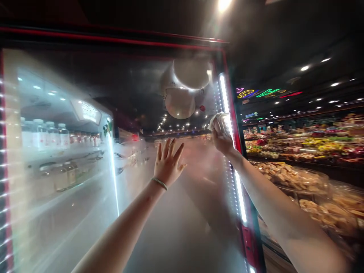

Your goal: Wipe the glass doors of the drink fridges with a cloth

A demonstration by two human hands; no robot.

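A large glass door [176, 212] with a red and black frame stands in front of me, its lower part fogged over. Fingers spread, my left hand [167, 163] is at the middle of the glass, with a thin band [159, 183] round the wrist. My right hand [222, 138] grips a pale cloth [218, 119] against the glass by the right edge, beside a bright light strip [240, 193]. Whether the left palm touches the glass cannot be made out.
Bottles [51, 132] on lit shelves show in the glass at left. Round pale shapes [180, 103] appear high in it. To the right are packed food trays [295, 176], fruit displays [318, 146] and neon lettering [267, 93], blurred by motion.
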